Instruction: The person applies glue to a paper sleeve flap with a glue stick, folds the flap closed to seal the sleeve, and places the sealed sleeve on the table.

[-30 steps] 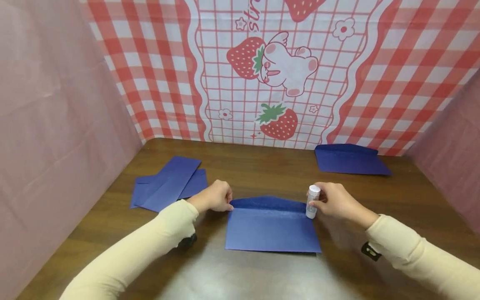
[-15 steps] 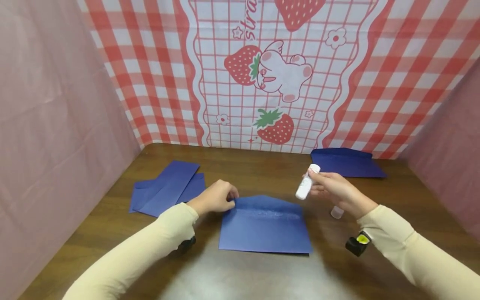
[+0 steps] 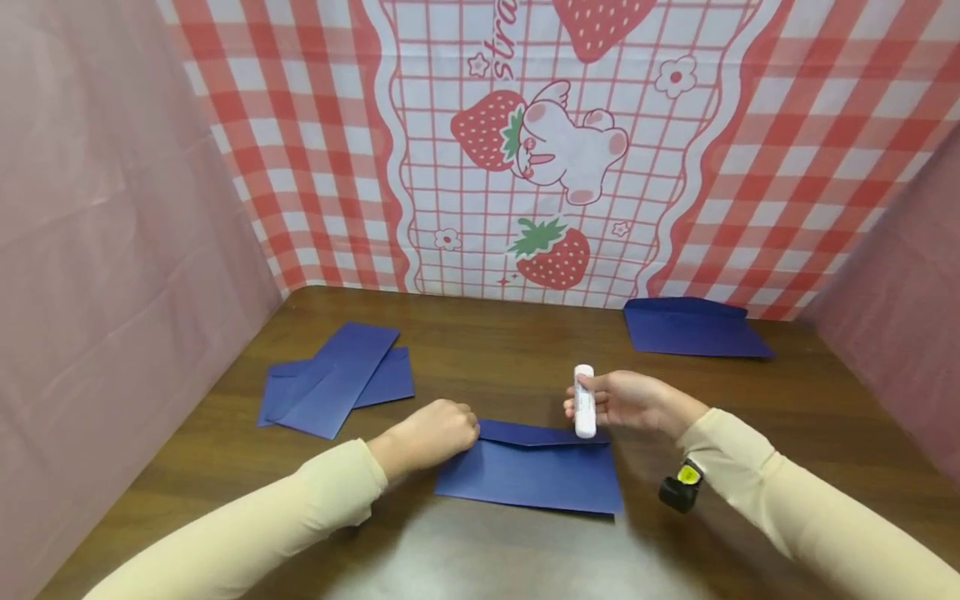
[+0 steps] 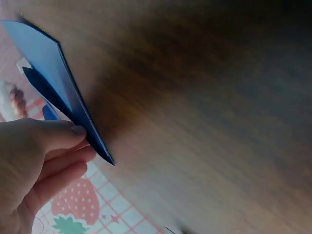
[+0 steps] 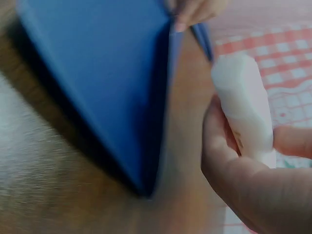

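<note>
A blue envelope (image 3: 532, 479) lies on the table in front of the person, its flap (image 3: 525, 434) folded forward and partly raised. At the envelope's left end, the left hand (image 3: 431, 433) pinches the flap corner between thumb and fingers, as the left wrist view shows. A white glue stick (image 3: 584, 404) is held upright by the right hand (image 3: 633, 400), above the flap's right part. In the right wrist view, thumb and fingers curl round the glue stick (image 5: 243, 107), apart from the envelope (image 5: 102, 83).
Several blue envelopes (image 3: 337, 379) lie overlapped on the left of the wooden table (image 3: 480, 350). Another blue envelope (image 3: 693, 329) with its flap up lies at the back right. A strawberry-print cloth (image 3: 555, 167) hangs behind, with pink cloth at both sides.
The flap has folded from standing back to leaning forward, moved by the left hand. The right hand has carried the glue stick left; the small clear cap seen half a second ago is out of sight.
</note>
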`<state>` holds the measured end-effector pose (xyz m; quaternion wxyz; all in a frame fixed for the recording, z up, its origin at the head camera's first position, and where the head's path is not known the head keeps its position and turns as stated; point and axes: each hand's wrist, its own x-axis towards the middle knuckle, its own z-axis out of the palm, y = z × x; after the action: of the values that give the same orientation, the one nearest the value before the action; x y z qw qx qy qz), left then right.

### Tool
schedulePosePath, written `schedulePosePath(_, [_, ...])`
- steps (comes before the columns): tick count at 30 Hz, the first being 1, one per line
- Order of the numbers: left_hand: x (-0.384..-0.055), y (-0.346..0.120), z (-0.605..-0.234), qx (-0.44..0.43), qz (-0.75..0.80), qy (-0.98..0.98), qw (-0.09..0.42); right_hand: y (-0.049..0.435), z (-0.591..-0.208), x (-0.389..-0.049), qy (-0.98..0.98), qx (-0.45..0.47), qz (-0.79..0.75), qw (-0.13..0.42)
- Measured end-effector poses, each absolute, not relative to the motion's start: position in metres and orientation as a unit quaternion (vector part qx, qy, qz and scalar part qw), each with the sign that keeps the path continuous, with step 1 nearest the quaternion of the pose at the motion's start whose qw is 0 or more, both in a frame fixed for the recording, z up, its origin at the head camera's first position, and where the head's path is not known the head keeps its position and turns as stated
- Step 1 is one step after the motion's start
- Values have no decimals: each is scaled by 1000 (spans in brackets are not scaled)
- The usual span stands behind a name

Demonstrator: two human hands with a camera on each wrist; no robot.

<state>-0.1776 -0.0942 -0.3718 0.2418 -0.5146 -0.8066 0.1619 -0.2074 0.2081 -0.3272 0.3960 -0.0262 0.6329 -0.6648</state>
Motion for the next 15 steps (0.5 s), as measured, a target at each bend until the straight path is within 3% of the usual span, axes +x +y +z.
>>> schedulePosePath(6, [-166,-93,-365,-495,163,-832,192,199,-347,-197,675,-34,-594,436])
schedulePosePath(11, [-164,-89,-367,-459,84,-869,163,189,-354,-187,741,-51,-539,397])
schedulePosePath(15, [-172,-74,-356,-401,-38,-910,95,183,-350,-190,771,-38,-507,383])
